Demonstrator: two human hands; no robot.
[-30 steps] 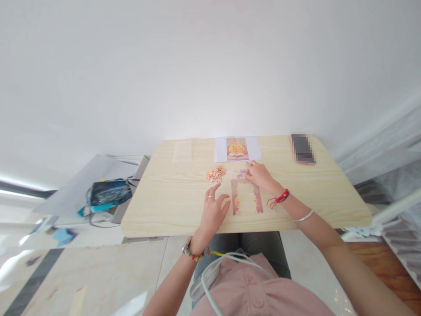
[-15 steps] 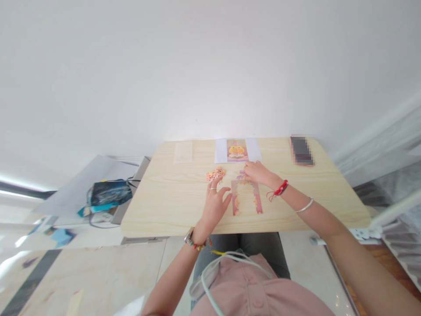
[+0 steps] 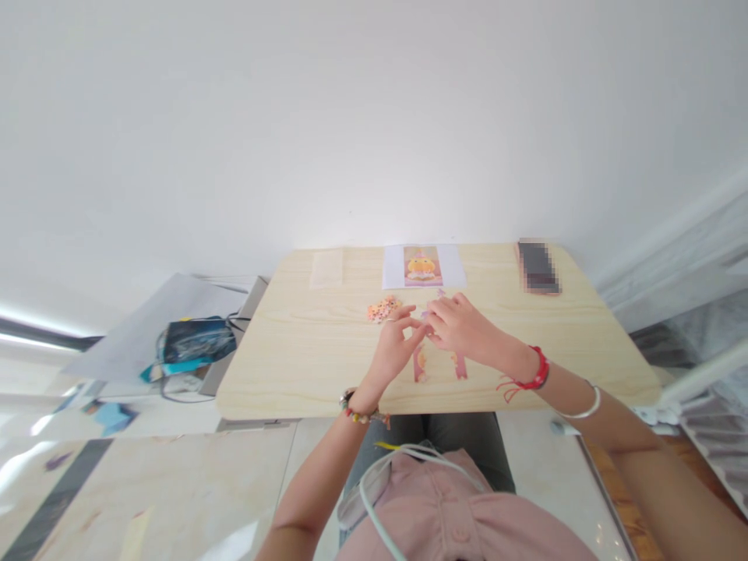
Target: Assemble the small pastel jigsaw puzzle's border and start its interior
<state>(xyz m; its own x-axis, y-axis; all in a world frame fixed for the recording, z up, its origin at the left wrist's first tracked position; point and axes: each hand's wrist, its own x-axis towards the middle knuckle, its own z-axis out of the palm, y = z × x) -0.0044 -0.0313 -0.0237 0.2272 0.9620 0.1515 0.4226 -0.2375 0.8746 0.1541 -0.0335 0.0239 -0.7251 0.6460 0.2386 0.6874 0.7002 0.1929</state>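
Note:
My left hand [image 3: 397,344] and my right hand [image 3: 461,326] meet above a partly built puzzle frame [image 3: 438,363] on the pale wooden table [image 3: 304,358]. The fingertips of both hands pinch together around a small purple piece [image 3: 426,319], too small to make out well. My hands cover the upper part of the puzzle frame; its two lower legs show below them. A pile of loose orange and pink pieces [image 3: 383,308] lies just left of my left hand.
A reference picture [image 3: 421,266] on white paper lies at the table's far edge. A clear bag [image 3: 326,267] lies to its left, a phone [image 3: 537,266] at the far right. Left of the table, lower down, are a blue bag [image 3: 192,340] and cables.
My left hand lifted from the table and moved right. My right hand drew back from the frame's top. Both now pinch together over the puzzle frame.

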